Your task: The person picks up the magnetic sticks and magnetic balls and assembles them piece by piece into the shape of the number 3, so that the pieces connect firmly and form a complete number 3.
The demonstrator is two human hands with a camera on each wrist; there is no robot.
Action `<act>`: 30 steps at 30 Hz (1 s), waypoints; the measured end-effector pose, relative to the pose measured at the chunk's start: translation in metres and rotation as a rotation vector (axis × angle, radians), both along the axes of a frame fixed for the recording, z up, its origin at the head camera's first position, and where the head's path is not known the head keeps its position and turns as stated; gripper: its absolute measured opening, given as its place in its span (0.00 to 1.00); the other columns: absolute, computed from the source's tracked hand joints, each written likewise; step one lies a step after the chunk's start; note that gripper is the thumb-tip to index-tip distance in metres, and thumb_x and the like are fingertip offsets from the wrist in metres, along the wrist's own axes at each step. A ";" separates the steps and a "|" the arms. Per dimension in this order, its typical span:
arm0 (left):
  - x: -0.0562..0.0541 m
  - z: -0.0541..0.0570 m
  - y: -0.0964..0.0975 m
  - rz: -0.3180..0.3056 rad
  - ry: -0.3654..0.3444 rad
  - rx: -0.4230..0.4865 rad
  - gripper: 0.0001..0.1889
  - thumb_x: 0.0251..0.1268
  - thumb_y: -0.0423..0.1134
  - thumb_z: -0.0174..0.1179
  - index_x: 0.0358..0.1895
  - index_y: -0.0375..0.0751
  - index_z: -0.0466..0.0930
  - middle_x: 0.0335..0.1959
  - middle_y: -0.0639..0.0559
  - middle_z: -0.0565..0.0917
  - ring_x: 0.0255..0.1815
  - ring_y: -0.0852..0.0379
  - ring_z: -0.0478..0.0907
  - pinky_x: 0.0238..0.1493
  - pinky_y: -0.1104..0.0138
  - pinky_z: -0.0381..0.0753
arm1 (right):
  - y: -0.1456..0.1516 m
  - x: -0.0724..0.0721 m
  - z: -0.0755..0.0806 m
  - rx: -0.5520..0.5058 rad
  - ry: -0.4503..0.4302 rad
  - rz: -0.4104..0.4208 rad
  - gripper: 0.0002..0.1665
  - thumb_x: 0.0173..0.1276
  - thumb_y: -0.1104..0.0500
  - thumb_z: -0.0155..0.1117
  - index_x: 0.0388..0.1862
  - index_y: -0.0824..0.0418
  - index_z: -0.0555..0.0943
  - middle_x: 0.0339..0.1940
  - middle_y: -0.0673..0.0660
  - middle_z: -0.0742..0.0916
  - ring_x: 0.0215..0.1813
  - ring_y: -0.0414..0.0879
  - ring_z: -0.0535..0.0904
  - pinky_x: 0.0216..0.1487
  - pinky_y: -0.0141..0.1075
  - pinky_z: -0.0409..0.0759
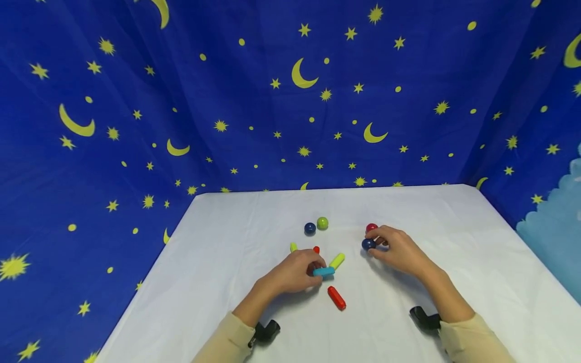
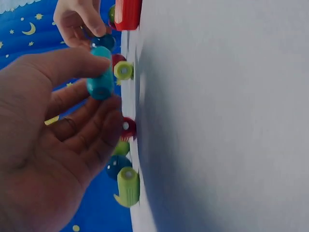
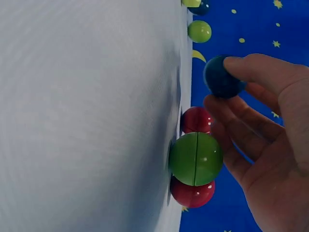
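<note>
Between thumb and fingertips my left hand (image 1: 297, 271) pinches a short light blue rod (image 2: 100, 77), lifted above the white table in the left wrist view. My right hand (image 1: 401, 250) holds a dark blue ball (image 3: 223, 77) by thumb and fingers, raised off the surface. Close under the right fingers sit a green ball (image 3: 196, 158) and a red ball (image 3: 197, 120), with a second red ball (image 3: 194, 193) partly behind the green one. Around the left hand lie a yellow-green rod (image 1: 337, 260), a red rod (image 1: 336, 298) and, partly hidden behind the hand, another red rod (image 1: 316, 249).
Farther back on the white table (image 1: 245, 217), a second dark blue ball (image 1: 310, 229) stands beside a light green ball (image 1: 323, 223). Another yellow-green rod (image 1: 293, 247) shows behind the left hand. A blue curtain (image 1: 254, 101) with moons and stars encloses the table's back and sides.
</note>
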State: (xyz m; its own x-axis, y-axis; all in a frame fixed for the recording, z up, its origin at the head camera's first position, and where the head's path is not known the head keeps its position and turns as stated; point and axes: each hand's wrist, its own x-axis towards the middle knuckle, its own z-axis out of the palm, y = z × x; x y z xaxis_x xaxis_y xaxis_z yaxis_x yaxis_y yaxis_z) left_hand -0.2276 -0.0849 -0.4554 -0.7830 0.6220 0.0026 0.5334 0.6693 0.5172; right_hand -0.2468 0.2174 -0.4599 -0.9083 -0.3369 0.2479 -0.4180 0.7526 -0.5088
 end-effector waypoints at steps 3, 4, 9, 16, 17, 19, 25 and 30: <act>0.000 0.005 -0.003 0.004 0.039 0.021 0.09 0.56 0.43 0.64 0.42 0.54 0.81 0.32 0.62 0.79 0.32 0.68 0.72 0.38 0.75 0.72 | -0.005 0.001 0.002 -0.036 -0.030 0.031 0.19 0.54 0.56 0.72 0.46 0.52 0.81 0.39 0.47 0.85 0.39 0.40 0.81 0.43 0.38 0.81; -0.001 0.007 -0.003 0.007 0.056 0.024 0.09 0.56 0.44 0.64 0.42 0.54 0.81 0.32 0.62 0.79 0.32 0.68 0.72 0.39 0.75 0.72 | -0.006 0.002 0.003 -0.047 -0.041 0.037 0.19 0.54 0.56 0.72 0.46 0.52 0.81 0.39 0.47 0.85 0.38 0.39 0.81 0.42 0.38 0.81; -0.008 0.017 0.001 0.016 0.130 0.064 0.10 0.58 0.44 0.63 0.44 0.55 0.82 0.33 0.63 0.78 0.33 0.67 0.73 0.40 0.73 0.71 | -0.010 0.004 0.008 -0.076 -0.045 0.048 0.18 0.54 0.56 0.73 0.44 0.51 0.81 0.38 0.45 0.85 0.36 0.36 0.80 0.41 0.36 0.82; -0.014 0.018 0.011 0.030 0.143 0.109 0.10 0.58 0.43 0.64 0.44 0.54 0.83 0.34 0.62 0.77 0.32 0.67 0.74 0.36 0.76 0.73 | -0.013 0.009 0.013 -0.089 -0.060 0.060 0.17 0.56 0.52 0.72 0.45 0.48 0.80 0.38 0.42 0.84 0.37 0.35 0.80 0.44 0.36 0.82; -0.014 0.018 0.011 0.034 0.145 0.111 0.10 0.58 0.43 0.64 0.44 0.55 0.83 0.34 0.62 0.77 0.32 0.67 0.74 0.36 0.76 0.73 | -0.014 0.009 0.014 -0.091 -0.061 0.062 0.17 0.56 0.52 0.72 0.45 0.48 0.80 0.38 0.43 0.84 0.37 0.35 0.81 0.44 0.37 0.82; -0.014 0.016 0.012 0.041 0.146 0.121 0.11 0.58 0.43 0.64 0.44 0.55 0.83 0.33 0.62 0.77 0.32 0.66 0.74 0.35 0.76 0.72 | -0.016 0.010 0.016 -0.100 -0.073 0.057 0.18 0.55 0.52 0.72 0.45 0.47 0.80 0.38 0.42 0.84 0.37 0.35 0.81 0.44 0.39 0.82; -0.014 0.012 0.013 0.063 0.146 0.177 0.12 0.57 0.43 0.64 0.45 0.55 0.85 0.33 0.62 0.78 0.32 0.65 0.75 0.33 0.76 0.74 | -0.020 0.015 0.018 -0.127 -0.088 0.075 0.17 0.55 0.52 0.72 0.45 0.48 0.81 0.38 0.42 0.85 0.37 0.35 0.81 0.44 0.41 0.82; -0.013 0.009 0.015 0.069 0.146 0.205 0.13 0.58 0.44 0.64 0.47 0.54 0.85 0.35 0.61 0.79 0.32 0.62 0.76 0.31 0.76 0.73 | -0.024 0.019 0.018 -0.137 -0.105 0.083 0.17 0.56 0.50 0.72 0.44 0.46 0.80 0.37 0.40 0.84 0.37 0.33 0.81 0.45 0.39 0.82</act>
